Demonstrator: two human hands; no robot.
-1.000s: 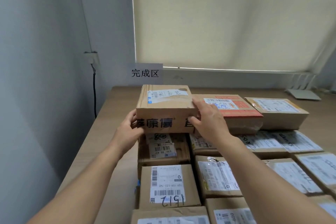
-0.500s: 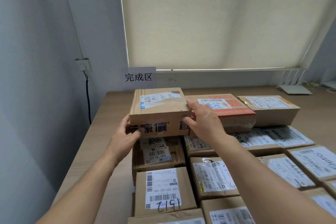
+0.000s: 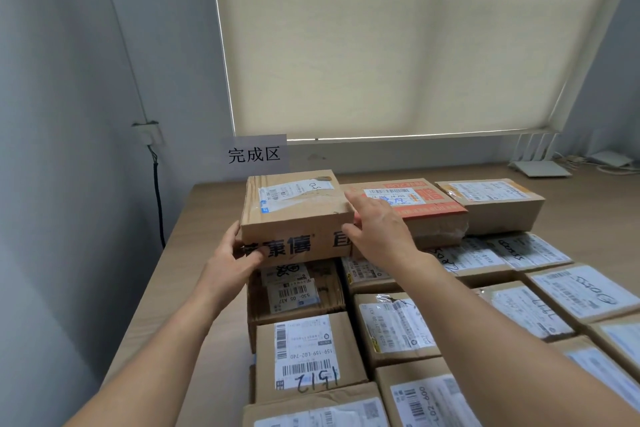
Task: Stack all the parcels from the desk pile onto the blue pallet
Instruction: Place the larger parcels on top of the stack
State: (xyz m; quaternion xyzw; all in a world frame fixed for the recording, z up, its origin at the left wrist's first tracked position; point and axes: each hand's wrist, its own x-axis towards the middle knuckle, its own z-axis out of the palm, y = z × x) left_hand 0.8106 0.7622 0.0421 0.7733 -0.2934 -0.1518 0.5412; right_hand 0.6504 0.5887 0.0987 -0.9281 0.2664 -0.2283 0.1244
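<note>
One parcel (image 3: 298,208) lies flat; printed side faces camera.

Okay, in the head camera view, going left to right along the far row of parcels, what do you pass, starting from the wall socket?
From the left: wall socket → left hand → cardboard parcel gripped by both hands → right hand → red-printed parcel → plain brown parcel → white router.

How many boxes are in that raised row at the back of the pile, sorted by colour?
Plain brown: 2, the left box and the right box
Orange-printed: 1, the middle box
Total: 3
</note>
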